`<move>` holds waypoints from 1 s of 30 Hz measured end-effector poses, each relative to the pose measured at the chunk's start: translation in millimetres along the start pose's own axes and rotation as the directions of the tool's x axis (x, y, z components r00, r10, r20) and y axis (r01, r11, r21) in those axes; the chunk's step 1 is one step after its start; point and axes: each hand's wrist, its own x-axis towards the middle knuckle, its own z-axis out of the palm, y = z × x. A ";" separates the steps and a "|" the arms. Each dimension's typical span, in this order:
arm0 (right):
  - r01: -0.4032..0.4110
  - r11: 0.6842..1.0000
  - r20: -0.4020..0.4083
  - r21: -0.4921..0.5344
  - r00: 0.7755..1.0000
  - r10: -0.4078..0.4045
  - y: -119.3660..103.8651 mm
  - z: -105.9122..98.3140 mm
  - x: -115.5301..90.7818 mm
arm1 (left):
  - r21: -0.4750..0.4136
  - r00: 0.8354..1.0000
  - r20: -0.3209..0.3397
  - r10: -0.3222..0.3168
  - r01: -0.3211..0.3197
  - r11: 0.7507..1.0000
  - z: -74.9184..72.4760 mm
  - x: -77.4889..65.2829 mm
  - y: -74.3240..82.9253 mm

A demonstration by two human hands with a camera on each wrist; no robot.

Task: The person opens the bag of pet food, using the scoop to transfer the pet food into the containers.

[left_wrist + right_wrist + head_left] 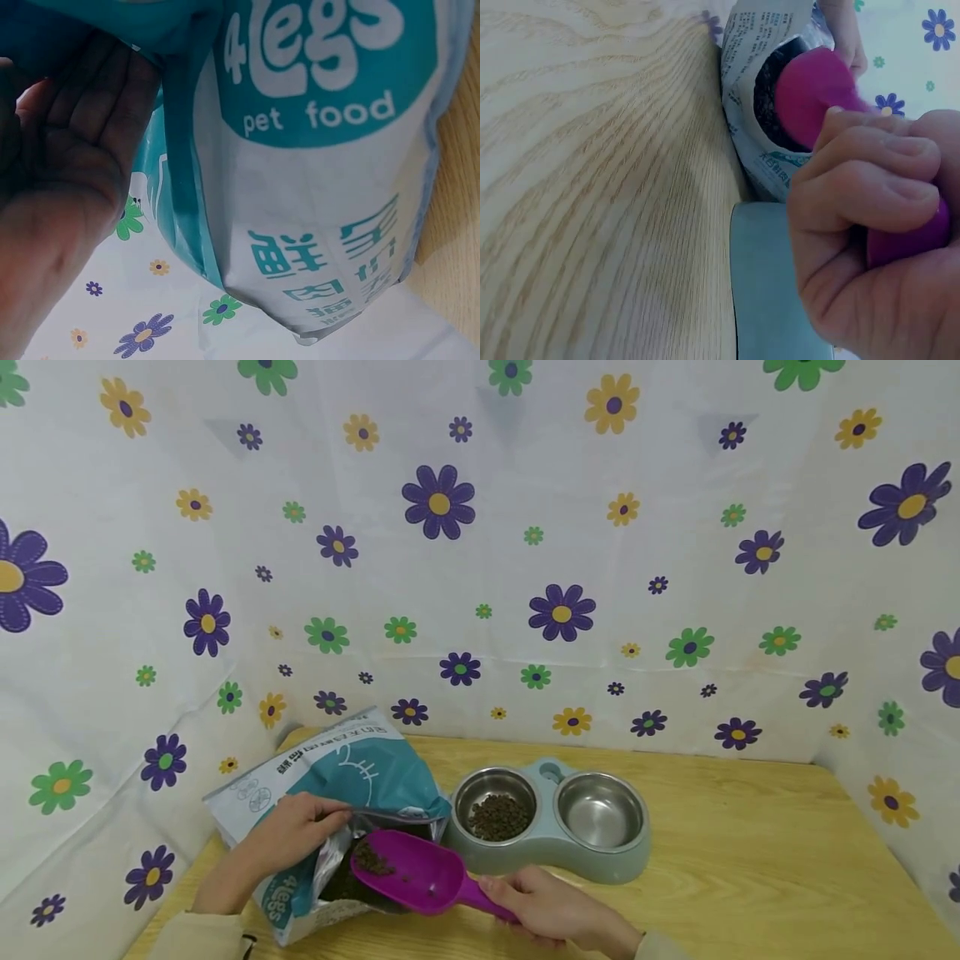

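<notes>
A teal and white pet food bag [390,777] lies tilted at the left of the table, its mouth facing the front. My left hand [300,831] holds the upper edge of that mouth; in the left wrist view the hand [82,142] is dark and its fingertips are hidden by the bag. My right hand [551,906] grips the handle of a magenta scoop [431,868]. The scoop's front is at the bag's mouth, with some brown kibble [371,858] in it. In the right wrist view the fingers curl round the handle [907,240].
A grey-green double bowl stand [547,852] stands right of the bag, behind the scoop. Its left steel bowl [495,777] holds brown kibble; the right steel bowl [600,814] shows bare metal. A flowered white cloth [525,468] hangs behind the wooden table [750,860].
</notes>
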 end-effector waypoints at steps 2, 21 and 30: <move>0.014 1.000 0.008 0.017 1.000 -0.014 1.5 -0.3 -1.1 | 0.001 1.000 0.002 -0.003 0.003 1.000 0.3 -0.2 -0.3; 0.054 0.997 -0.002 0.053 0.999 -0.054 -9.0 -18.0 -12.6 | -0.032 1.000 -0.004 0.015 -0.015 0.999 0.1 0.7 -0.8; 0.059 0.998 -0.054 -0.022 0.997 -0.060 -21.7 -39.2 -28.9 | -0.020 1.000 -0.009 0.007 -0.007 1.000 0.9 0.4 1.6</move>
